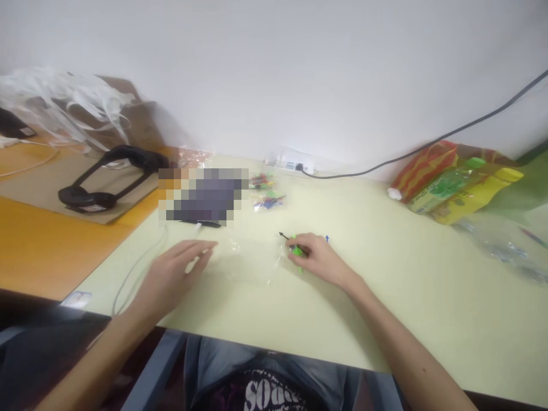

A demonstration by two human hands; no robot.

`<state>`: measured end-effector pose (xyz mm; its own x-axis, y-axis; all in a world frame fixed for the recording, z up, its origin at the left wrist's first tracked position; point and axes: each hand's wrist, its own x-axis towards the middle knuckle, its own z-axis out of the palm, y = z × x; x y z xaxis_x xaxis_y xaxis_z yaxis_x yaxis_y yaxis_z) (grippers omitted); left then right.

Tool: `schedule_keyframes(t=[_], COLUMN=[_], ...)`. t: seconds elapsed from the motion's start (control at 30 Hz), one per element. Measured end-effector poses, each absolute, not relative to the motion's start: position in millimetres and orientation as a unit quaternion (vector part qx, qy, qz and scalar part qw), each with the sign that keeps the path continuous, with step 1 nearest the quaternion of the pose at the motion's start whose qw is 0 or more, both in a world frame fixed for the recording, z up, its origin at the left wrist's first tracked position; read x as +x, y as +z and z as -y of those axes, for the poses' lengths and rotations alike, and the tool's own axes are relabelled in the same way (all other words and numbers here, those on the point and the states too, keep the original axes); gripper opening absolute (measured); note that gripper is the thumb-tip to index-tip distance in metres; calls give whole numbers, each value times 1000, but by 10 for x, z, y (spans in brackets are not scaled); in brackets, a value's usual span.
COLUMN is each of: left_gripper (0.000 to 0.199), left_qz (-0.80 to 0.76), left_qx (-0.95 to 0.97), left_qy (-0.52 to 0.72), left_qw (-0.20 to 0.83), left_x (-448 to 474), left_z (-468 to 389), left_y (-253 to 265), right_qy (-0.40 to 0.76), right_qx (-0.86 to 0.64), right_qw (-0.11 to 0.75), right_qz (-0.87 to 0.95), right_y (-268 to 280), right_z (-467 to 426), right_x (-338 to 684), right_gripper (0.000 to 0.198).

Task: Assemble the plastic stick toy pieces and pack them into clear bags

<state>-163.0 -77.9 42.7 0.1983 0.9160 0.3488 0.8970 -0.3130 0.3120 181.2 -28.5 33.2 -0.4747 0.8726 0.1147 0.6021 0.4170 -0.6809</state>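
My right hand (pixel 317 257) is closed around small green and black plastic pieces (pixel 296 249), low over the table. A thin black rod with an arrow-shaped tip (pixel 281 234) sticks out to the left of its fingers. A small blue arrow-shaped tip (pixel 327 238) shows just behind that hand; whether it joins the held pieces is hidden. Between the hands lies a clear plastic bag (pixel 252 262), flat on the pale table (pixel 265 308). My left hand (pixel 177 271) hovers by the bag's left side, fingers stretched, thumb apart, nothing visible between them.
Clear packets of coloured pieces (pixel 269 201) lie further back, beside a dark, pixelated tablet-like device (pixel 205 200) with a white cable. At left is a black frame-shaped headset (pixel 112 180) on cardboard. A power strip (pixel 295 162) sits by the wall; snack packs (pixel 471 188) stand right.
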Motion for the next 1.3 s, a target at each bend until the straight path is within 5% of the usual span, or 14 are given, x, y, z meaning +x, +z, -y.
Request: schedule_keyframes(t=[0.23, 0.5, 0.73, 0.93, 1.1, 1.3], left_gripper=[35, 36, 58, 41, 30, 29], left_qz=[-465, -450, -447, -447, -429, -373], left_qx=[853, 888, 892, 892, 901, 923], left_qy=[164, 28, 15, 20, 25, 59], left_qw=[171, 86, 61, 65, 65, 73], left_x=[-989, -805, -765, -724, -623, -496], left_z=[621, 520, 458, 357, 234, 19], left_y=[315, 271, 220, 243, 321, 340], right_qy=[395, 368, 403, 424, 502, 595], right_qx=[-502, -511, -478, -455, -424, -391], right_qw=[299, 395, 504, 612, 612, 509], right_qz=[709, 669, 596, 488, 441, 484], right_y=[363, 266, 290, 236, 201, 313], right_z=[270, 204, 144, 61, 70, 192], right_x=[1821, 1842, 1944, 2130, 2263, 2268], right_gripper=[23, 21, 28, 26, 33, 53])
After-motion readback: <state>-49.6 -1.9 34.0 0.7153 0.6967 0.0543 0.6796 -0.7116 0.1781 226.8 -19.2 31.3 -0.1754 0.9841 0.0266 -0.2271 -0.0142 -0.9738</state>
